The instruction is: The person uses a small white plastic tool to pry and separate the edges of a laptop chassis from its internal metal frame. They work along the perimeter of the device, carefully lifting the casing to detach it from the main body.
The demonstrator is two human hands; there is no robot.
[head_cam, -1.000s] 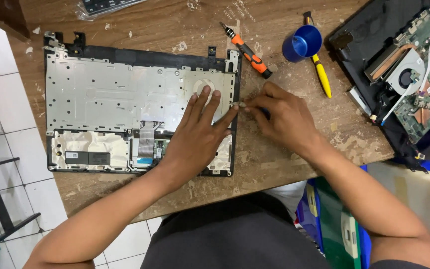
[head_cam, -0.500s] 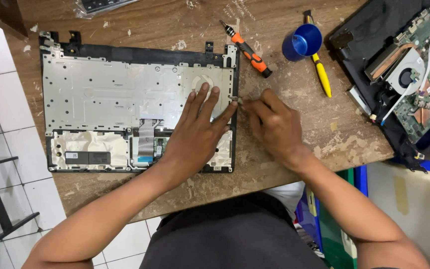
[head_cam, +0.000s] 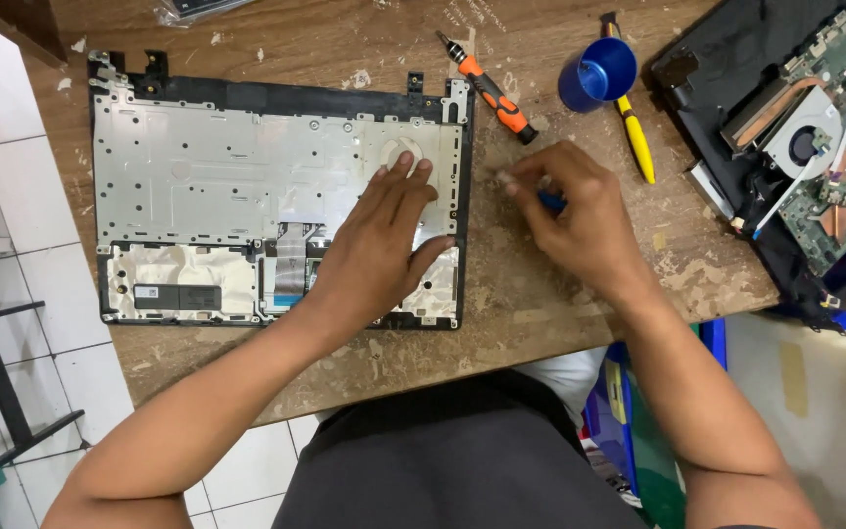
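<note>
An opened laptop palmrest shell (head_cam: pixel 208 176), silver inside with a black rim, lies upside down on a worn wooden table (head_cam: pixel 540 304). My left hand (head_cam: pixel 379 240) rests flat on its right part, fingers spread. My right hand (head_cam: pixel 570 216) hovers just right of the shell over the bare wood. It is closed around a small blue-handled tool (head_cam: pixel 550 201), and its fingertips pinch something tiny that I cannot make out.
An orange and black screwdriver (head_cam: pixel 492 88), a blue cup (head_cam: pixel 596 74) and a yellow tool (head_cam: pixel 636 147) lie at the back. A laptop base with bare motherboard and fan (head_cam: pixel 815 147) sits at the right. White tiled floor lies to the left.
My right hand has drawn away from the shell's right edge to the right, over the wood. My left hand has stayed flat on the shell.
</note>
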